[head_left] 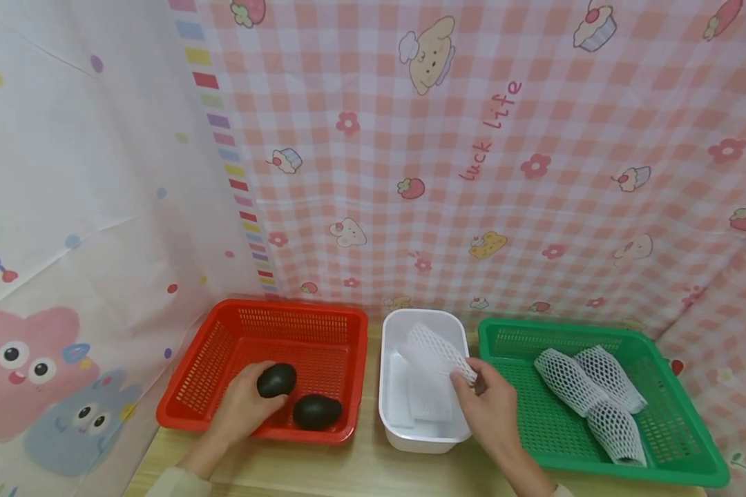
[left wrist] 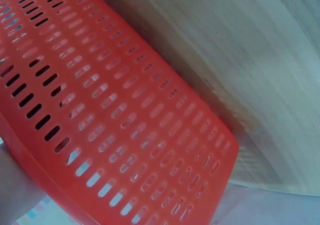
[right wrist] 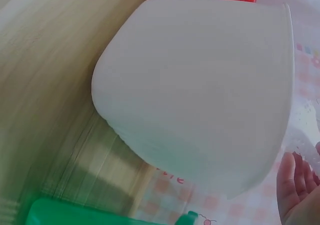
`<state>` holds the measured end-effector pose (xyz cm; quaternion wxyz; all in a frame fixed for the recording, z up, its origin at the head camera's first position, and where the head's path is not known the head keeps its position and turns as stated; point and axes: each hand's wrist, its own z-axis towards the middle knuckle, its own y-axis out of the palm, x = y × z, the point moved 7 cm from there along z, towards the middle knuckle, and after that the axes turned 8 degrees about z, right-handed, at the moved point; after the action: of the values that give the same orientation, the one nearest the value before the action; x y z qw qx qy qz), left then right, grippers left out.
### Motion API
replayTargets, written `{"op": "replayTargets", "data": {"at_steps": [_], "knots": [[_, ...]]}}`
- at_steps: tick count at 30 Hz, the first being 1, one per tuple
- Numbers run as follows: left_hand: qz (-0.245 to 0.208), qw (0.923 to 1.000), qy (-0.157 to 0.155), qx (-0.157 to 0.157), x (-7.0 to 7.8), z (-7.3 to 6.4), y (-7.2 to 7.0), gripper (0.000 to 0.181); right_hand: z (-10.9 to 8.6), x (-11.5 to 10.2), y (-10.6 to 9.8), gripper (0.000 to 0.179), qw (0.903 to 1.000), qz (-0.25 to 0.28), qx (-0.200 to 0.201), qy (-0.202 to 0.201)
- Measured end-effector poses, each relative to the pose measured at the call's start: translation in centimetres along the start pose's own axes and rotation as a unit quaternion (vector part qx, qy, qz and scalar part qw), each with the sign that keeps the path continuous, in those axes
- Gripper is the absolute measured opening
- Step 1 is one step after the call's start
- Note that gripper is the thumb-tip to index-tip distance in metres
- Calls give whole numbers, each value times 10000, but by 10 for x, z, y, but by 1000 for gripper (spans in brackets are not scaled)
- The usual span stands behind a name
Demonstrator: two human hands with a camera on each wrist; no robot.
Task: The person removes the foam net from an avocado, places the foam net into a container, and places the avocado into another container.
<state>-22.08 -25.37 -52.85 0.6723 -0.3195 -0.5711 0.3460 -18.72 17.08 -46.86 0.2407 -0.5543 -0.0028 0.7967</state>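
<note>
My left hand (head_left: 246,400) grips a dark green avocado (head_left: 277,380) inside the red basket (head_left: 180,407), thumb on its near side and fingers behind it. A second avocado (head_left: 317,412) lies in the basket's near right corner. Over the white tub (head_left: 425,446), my right hand (head_left: 490,407) pinches the right end of a white foam net sleeve (head_left: 438,348). More white netting (head_left: 429,400) lies inside the tub beneath it. The left wrist view shows the red basket's slotted wall (left wrist: 130,110); the right wrist view, the tub's outer side (right wrist: 200,90) and part of the right hand (right wrist: 300,195).
On the right stands a green basket (head_left: 510,431) with three bulging white foam net sleeves (head_left: 566,379) in it. All the containers rest on a wooden table (head_left: 373,469). A pink checked cloth (head_left: 373,207) hangs close behind them, and a white printed cloth (head_left: 99,207) hangs at the left.
</note>
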Motion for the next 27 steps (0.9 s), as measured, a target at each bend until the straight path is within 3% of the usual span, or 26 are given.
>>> {"op": "replayTargets", "data": {"at_steps": [11, 17, 19, 22, 25, 27], "knots": [[150, 9994, -137, -295, -7, 6, 3, 67, 7, 10, 11, 24, 9987, -341, 107, 361], [178, 9992, -164, -309, -8, 6, 4, 66, 10, 12, 21, 27, 9976, -156, 81, 664], [191, 9991, -167, -327, -8, 6, 4, 66, 10, 14, 27, 31, 9958, -182, -154, 887], [219, 9989, -184, -364, -9, 6, 5, 66, 8, 17, 41, 37, 9885, -308, -898, 1174], [245, 9985, -217, -440, -9, 5, 6, 67, 2, 19, 52, 39, 9778, -487, -1669, 1166], [259, 9982, -216, -490, -9, 5, 6, 68, -1, 19, 57, 36, 9736, -462, -1971, 1054]]}}
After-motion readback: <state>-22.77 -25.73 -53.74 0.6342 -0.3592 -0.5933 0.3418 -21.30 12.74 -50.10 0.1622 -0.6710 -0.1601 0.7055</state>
